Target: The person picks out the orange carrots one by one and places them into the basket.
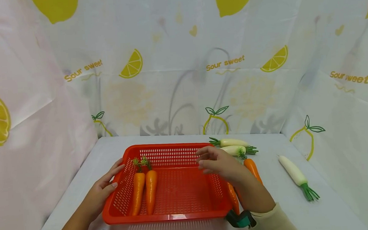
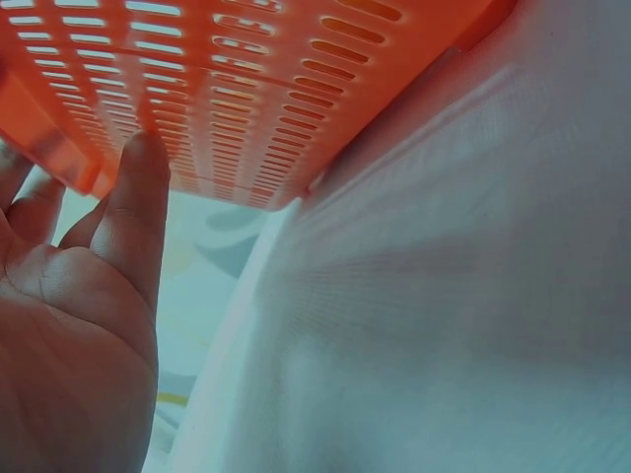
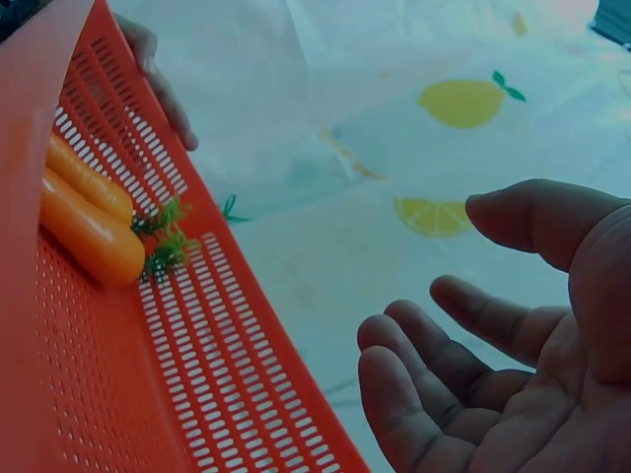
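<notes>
A red perforated plastic basket [image 1: 181, 188] stands on the table, with two carrots [image 1: 138, 190] with leafy green tops lying side by side at its left end. My left hand [image 1: 100, 192] rests against the basket's left rim from outside; in the left wrist view its fingers [image 2: 143, 202] look fairly straight and touch the slotted wall. Above the basket's right end hovers my right hand [image 1: 219, 161], fingers loosely bent and thumb apart. Nothing lies between its fingers in the right wrist view.
More carrots [image 1: 252, 168] lie beside the basket's right wall, partly hidden by my right forearm. Two white radishes [image 1: 233, 142] lie behind them near the table's back, and another white radish [image 1: 293, 170] is farther right. Lemon-printed cloth [image 1: 176, 94] surrounds the table's back and sides.
</notes>
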Action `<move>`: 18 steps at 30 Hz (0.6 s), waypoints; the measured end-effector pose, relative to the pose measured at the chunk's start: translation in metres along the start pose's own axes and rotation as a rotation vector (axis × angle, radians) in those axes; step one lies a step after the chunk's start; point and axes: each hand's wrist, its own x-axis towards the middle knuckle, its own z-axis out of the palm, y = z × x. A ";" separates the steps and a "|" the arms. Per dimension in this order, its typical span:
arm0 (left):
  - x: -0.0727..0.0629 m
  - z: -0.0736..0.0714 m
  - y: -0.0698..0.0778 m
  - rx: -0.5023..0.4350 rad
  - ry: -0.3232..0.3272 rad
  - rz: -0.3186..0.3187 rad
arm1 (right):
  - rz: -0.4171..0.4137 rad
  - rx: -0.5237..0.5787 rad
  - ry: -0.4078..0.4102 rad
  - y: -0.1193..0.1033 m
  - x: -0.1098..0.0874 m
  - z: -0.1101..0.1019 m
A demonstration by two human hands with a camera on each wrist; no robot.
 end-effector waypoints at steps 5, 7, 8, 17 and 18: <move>0.000 0.000 0.003 0.022 0.015 -0.015 | 0.018 -0.044 0.063 0.009 -0.005 -0.009; 0.001 0.000 0.003 0.017 0.014 -0.009 | 0.021 -0.050 0.084 0.012 -0.006 -0.012; 0.001 0.000 0.003 0.012 0.012 -0.006 | 0.019 -0.043 0.094 0.014 -0.007 -0.014; 0.001 0.000 0.000 -0.005 0.009 -0.008 | 0.009 0.040 0.176 0.032 -0.016 -0.028; 0.001 0.000 0.000 0.001 0.008 -0.010 | 0.014 0.050 0.189 0.034 -0.016 -0.028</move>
